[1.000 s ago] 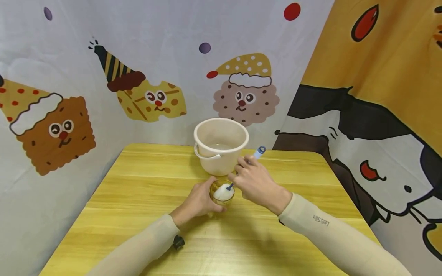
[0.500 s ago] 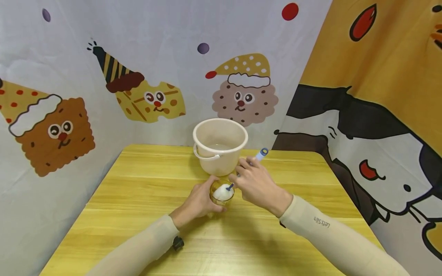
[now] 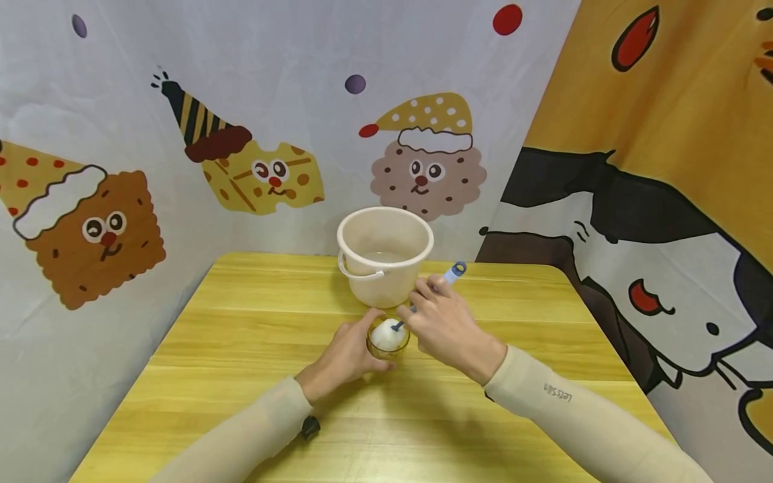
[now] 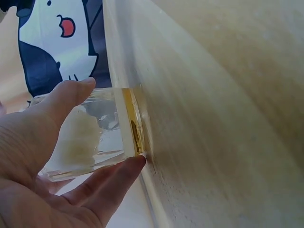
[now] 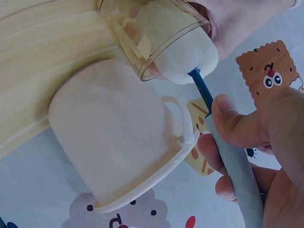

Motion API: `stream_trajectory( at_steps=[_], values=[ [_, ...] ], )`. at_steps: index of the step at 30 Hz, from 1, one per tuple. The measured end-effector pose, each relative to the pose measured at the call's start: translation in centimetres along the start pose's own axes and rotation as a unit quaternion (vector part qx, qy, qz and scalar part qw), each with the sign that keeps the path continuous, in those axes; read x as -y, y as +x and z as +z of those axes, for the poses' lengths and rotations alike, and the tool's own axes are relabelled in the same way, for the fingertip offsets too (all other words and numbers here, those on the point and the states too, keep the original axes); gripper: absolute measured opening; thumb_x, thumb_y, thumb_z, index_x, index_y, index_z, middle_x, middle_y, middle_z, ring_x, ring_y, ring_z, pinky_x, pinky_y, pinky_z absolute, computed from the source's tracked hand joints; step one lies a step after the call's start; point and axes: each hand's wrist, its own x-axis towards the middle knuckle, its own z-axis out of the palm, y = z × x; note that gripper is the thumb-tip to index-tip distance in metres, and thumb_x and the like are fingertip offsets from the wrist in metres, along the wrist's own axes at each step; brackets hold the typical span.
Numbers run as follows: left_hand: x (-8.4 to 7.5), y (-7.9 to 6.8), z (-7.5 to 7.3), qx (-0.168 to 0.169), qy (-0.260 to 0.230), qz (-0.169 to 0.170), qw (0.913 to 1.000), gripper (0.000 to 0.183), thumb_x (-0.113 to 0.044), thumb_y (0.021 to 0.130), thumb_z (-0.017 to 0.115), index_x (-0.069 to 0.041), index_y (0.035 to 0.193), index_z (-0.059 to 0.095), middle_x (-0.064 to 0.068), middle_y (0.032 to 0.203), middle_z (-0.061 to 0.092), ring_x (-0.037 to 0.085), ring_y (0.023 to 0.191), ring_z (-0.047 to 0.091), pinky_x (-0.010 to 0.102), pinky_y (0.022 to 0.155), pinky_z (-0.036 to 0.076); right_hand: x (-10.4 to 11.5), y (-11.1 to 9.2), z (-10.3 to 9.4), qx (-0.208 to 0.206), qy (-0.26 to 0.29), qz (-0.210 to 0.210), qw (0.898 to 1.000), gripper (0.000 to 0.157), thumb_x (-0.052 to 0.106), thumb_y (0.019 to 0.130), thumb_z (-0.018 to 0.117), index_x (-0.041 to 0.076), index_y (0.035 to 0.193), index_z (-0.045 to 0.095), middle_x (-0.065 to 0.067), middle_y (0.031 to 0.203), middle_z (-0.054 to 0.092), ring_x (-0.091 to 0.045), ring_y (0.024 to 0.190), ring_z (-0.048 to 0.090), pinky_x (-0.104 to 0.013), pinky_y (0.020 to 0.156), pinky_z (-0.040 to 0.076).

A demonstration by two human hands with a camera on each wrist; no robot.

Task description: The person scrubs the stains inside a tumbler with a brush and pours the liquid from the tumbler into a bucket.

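Note:
An amber-tinted clear glass [image 4: 110,124] stands on the table, held around its side by my left hand [image 3: 345,350], with the thumb on one side and the fingers on the other. Inside it sits the white sponge head [image 5: 190,56] of a cup brush, bulging a little above the rim in the right wrist view. My right hand [image 3: 449,329] grips the brush's pale blue handle [image 5: 236,167], which slants up and to the right from the glass. The dark blue neck [image 5: 203,90] joins handle and sponge. The glass's base touches the tabletop in the left wrist view.
Right behind the glass stands a cream bucket [image 3: 377,285], its bail handle [image 3: 362,275] hanging at the front left. The yellow wood-grain table [image 3: 253,315] meets a cartoon-printed curtain [image 3: 284,80] at the back. A small black object [image 3: 311,427] shows beside the left sleeve.
The right hand and brush have shifted slightly left, and the sponge looks a little higher in the glass. The left hand and glass stay in nearly the same place.

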Motion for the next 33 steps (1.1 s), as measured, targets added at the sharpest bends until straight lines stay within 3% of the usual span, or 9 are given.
stream_trajectory(
  at_steps=[4,17,25,33],
  values=[
    [0.0,0.0,0.0,0.002,0.001,0.006,1.0000,0.093,-0.027,0.077,0.113,-0.015,0.152,0.060,0.017,0.132,0.085,0.032,0.116,0.085,0.047,0.095,0.073,0.3,0.0,-0.1,-0.002,-0.009,0.002,1.000,0.029,0.008,0.070,0.092,0.022,0.094,0.081,0.000,0.092,0.078,-0.025,0.109,0.066,-0.042,0.107,0.050],
    [-0.3,0.1,-0.4,-0.001,-0.007,0.009,0.9999,0.090,-0.025,0.075,0.114,-0.014,0.149,0.063,0.013,0.138,0.082,0.032,0.122,0.082,0.051,0.102,0.071,0.9,0.2,-0.4,0.009,-0.033,0.014,0.999,0.027,0.011,0.073,0.096,0.021,0.093,0.082,-0.001,0.093,0.078,-0.025,0.108,0.064,-0.040,0.107,0.048],
    [-0.2,0.0,-0.4,-0.004,-0.007,0.016,0.9998,0.089,-0.026,0.076,0.114,-0.015,0.148,0.063,0.013,0.138,0.082,0.031,0.123,0.082,0.052,0.103,0.071,0.7,0.5,-0.2,-0.005,-0.056,0.007,0.998,0.024,0.014,0.074,0.098,0.022,0.087,0.079,0.000,0.088,0.074,-0.025,0.105,0.059,-0.039,0.104,0.044],
    [0.0,0.0,-0.3,0.003,-0.015,0.012,0.9998,0.091,-0.026,0.076,0.114,-0.013,0.150,0.063,0.014,0.142,0.081,0.033,0.126,0.081,0.052,0.106,0.070,0.8,1.1,-0.3,0.012,-0.080,-0.005,0.997,0.020,0.021,0.083,0.099,0.023,0.083,0.079,0.001,0.086,0.076,-0.024,0.103,0.058,-0.037,0.105,0.044]
  ],
)
